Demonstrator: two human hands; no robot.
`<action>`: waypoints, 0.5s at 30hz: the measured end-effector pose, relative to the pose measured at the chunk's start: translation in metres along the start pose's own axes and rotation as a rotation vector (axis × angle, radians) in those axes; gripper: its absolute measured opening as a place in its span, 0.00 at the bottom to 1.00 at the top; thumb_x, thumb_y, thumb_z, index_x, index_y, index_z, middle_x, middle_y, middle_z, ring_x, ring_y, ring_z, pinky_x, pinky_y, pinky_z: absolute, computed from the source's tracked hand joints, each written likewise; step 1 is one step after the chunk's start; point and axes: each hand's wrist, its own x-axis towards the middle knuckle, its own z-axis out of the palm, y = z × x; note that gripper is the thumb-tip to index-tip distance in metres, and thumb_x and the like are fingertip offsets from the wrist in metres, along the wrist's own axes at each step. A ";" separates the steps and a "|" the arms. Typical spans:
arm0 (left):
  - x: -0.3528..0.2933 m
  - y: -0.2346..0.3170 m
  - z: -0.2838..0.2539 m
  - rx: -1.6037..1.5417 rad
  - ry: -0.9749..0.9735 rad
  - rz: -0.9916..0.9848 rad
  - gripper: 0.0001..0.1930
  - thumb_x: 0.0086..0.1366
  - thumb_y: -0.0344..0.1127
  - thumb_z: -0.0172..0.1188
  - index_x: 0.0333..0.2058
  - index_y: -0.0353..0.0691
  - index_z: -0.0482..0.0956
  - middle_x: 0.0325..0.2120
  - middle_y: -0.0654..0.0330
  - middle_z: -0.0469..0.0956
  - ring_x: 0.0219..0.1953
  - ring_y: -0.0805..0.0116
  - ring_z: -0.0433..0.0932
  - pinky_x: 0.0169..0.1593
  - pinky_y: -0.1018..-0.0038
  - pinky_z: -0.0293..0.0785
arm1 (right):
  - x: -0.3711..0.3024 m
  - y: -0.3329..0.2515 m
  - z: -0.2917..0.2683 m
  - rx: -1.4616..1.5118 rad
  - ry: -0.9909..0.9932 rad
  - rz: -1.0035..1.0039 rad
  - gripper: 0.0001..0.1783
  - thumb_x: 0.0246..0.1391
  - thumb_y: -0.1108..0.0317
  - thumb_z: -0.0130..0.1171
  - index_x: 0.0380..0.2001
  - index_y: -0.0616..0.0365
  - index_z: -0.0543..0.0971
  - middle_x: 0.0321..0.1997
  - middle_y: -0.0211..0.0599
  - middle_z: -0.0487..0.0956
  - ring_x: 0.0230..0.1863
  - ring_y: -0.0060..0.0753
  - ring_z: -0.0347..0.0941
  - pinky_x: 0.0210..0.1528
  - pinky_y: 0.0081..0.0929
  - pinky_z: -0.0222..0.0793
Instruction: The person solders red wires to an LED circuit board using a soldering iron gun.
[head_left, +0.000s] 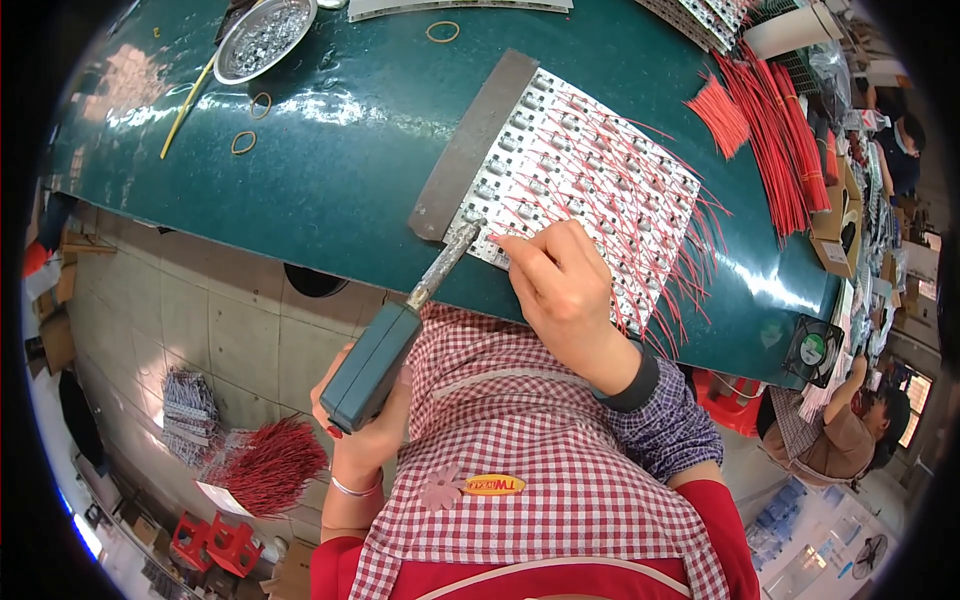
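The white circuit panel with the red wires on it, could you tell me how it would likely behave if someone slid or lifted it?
The white circuit panel looks thin and flat, so it would probably slide easily on the glossy green table. The red wires overhanging its edge look floppy and might snag. The grey bar along one edge and the right hand probably steady it.

A single head-worn fisheye view looks steeply down from just above the person's chest, close over the near edge of the green worktop (330, 150). The worktop's far edge bends along the upper rim, and the tiled floor (200, 320) shows lower left.
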 end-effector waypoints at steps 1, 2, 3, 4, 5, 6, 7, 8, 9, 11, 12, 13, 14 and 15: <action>0.001 0.001 0.000 -0.004 -0.008 0.008 0.12 0.50 0.18 0.64 0.36 0.27 0.81 0.31 0.53 0.81 0.29 0.68 0.79 0.35 0.76 0.76 | 0.000 0.000 0.001 0.004 0.004 -0.003 0.11 0.44 0.80 0.66 0.34 0.62 0.80 0.26 0.34 0.67 0.30 0.36 0.67 0.28 0.32 0.64; 0.001 0.001 0.000 -0.004 -0.008 0.008 0.12 0.50 0.18 0.64 0.36 0.27 0.81 0.31 0.53 0.81 0.29 0.68 0.79 0.35 0.76 0.76 | 0.000 0.000 0.001 0.008 0.009 -0.006 0.10 0.45 0.80 0.66 0.34 0.62 0.80 0.26 0.34 0.67 0.30 0.36 0.67 0.28 0.32 0.64; 0.002 0.001 -0.001 0.003 -0.021 0.009 0.12 0.49 0.18 0.64 0.36 0.27 0.81 0.31 0.53 0.80 0.29 0.68 0.79 0.35 0.76 0.76 | 0.001 -0.001 0.001 0.009 0.009 -0.006 0.10 0.45 0.80 0.66 0.34 0.62 0.80 0.26 0.34 0.67 0.30 0.36 0.67 0.28 0.32 0.64; 0.002 0.002 -0.001 0.010 -0.035 0.010 0.12 0.49 0.18 0.64 0.35 0.27 0.81 0.31 0.53 0.80 0.28 0.67 0.79 0.34 0.76 0.75 | 0.001 -0.001 0.000 0.010 0.005 -0.001 0.11 0.44 0.80 0.66 0.34 0.62 0.80 0.26 0.34 0.67 0.30 0.36 0.67 0.28 0.32 0.65; 0.003 0.003 -0.001 0.009 -0.036 0.010 0.12 0.49 0.18 0.64 0.35 0.27 0.81 0.31 0.53 0.80 0.28 0.67 0.79 0.34 0.76 0.75 | 0.001 -0.001 0.000 0.011 0.002 0.003 0.11 0.44 0.80 0.66 0.34 0.62 0.80 0.26 0.34 0.67 0.30 0.36 0.67 0.28 0.32 0.65; 0.005 0.004 -0.002 0.040 -0.067 0.025 0.11 0.49 0.17 0.63 0.35 0.27 0.81 0.30 0.53 0.80 0.27 0.66 0.78 0.34 0.76 0.75 | 0.000 -0.001 0.000 0.010 0.002 0.004 0.11 0.44 0.80 0.66 0.34 0.62 0.80 0.26 0.34 0.67 0.30 0.36 0.67 0.28 0.32 0.65; 0.006 0.006 -0.002 0.072 -0.097 0.040 0.11 0.49 0.17 0.63 0.34 0.28 0.81 0.30 0.53 0.79 0.27 0.65 0.78 0.33 0.76 0.75 | 0.000 -0.001 0.000 0.010 0.000 0.008 0.11 0.44 0.80 0.66 0.34 0.62 0.80 0.26 0.34 0.67 0.30 0.36 0.67 0.29 0.32 0.65; 0.007 0.006 -0.002 0.071 -0.098 0.040 0.11 0.49 0.17 0.63 0.34 0.28 0.81 0.30 0.53 0.79 0.27 0.65 0.78 0.33 0.76 0.75 | 0.000 -0.001 0.000 0.009 -0.003 0.012 0.11 0.44 0.80 0.66 0.34 0.63 0.80 0.26 0.34 0.67 0.30 0.36 0.67 0.29 0.32 0.65; 0.008 0.006 -0.002 0.090 -0.107 0.052 0.10 0.49 0.17 0.63 0.33 0.28 0.80 0.29 0.53 0.79 0.26 0.64 0.78 0.32 0.75 0.74 | 0.000 -0.001 0.000 0.009 -0.002 0.012 0.11 0.44 0.80 0.66 0.34 0.63 0.80 0.26 0.34 0.67 0.30 0.36 0.67 0.29 0.32 0.65; 0.007 0.006 -0.002 0.111 -0.113 0.062 0.10 0.49 0.17 0.63 0.33 0.28 0.80 0.29 0.53 0.78 0.25 0.64 0.77 0.31 0.75 0.73 | 0.001 -0.002 0.001 -0.007 -0.007 0.005 0.11 0.44 0.80 0.66 0.34 0.63 0.80 0.26 0.35 0.67 0.30 0.37 0.67 0.29 0.33 0.65; 0.007 0.006 -0.002 0.120 -0.114 0.059 0.09 0.49 0.17 0.63 0.33 0.28 0.80 0.29 0.53 0.78 0.25 0.63 0.77 0.31 0.75 0.73 | 0.000 -0.003 0.002 -0.005 -0.007 0.005 0.11 0.44 0.80 0.66 0.34 0.63 0.80 0.26 0.35 0.67 0.30 0.37 0.67 0.29 0.33 0.65; 0.007 0.007 -0.002 0.126 -0.116 0.057 0.09 0.49 0.17 0.64 0.33 0.29 0.80 0.28 0.54 0.78 0.25 0.63 0.77 0.31 0.75 0.73 | 0.000 -0.003 0.002 -0.006 -0.008 0.008 0.11 0.44 0.80 0.66 0.34 0.63 0.80 0.26 0.35 0.66 0.30 0.37 0.67 0.29 0.33 0.65; 0.007 0.008 -0.002 0.126 -0.117 0.058 0.09 0.49 0.17 0.64 0.33 0.29 0.80 0.28 0.54 0.78 0.25 0.63 0.77 0.31 0.75 0.73 | 0.000 -0.003 0.002 -0.008 -0.010 0.012 0.11 0.43 0.80 0.66 0.34 0.63 0.80 0.26 0.35 0.66 0.30 0.37 0.67 0.29 0.33 0.65; 0.008 0.009 -0.002 0.118 -0.120 0.040 0.09 0.50 0.18 0.64 0.32 0.29 0.80 0.28 0.53 0.78 0.25 0.63 0.77 0.30 0.75 0.73 | 0.000 -0.002 0.002 -0.009 -0.009 0.013 0.11 0.43 0.80 0.66 0.34 0.63 0.80 0.26 0.35 0.66 0.30 0.37 0.67 0.29 0.33 0.65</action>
